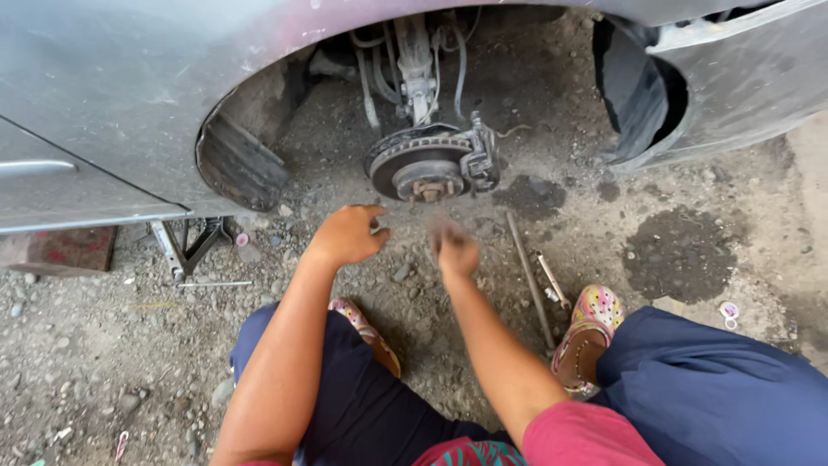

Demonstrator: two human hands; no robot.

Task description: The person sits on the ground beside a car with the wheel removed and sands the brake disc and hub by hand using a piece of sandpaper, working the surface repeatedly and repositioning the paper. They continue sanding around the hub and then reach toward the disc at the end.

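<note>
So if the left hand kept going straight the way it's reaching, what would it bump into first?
Probably the brake disc. The left hand reaches forward over the gravel toward the bare wheel hub, and nothing shows between them, though depth is hard to judge.

My trousers [716, 397] are dark blue, my sleeve [586, 440] red. My shoes [591, 324] carry a swirled pink, yellow and green pattern. The car [112, 86] is grey, the disc [423, 164] rusty grey, the ground [86, 362] grey-brown with dark stains [681, 255].

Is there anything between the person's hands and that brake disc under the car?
Nothing visible blocks the way. The left hand and the blurred right hand hover over bare gravel just short of the brake disc. The long metal bar lies off to the right, the jack off to the left.
</note>
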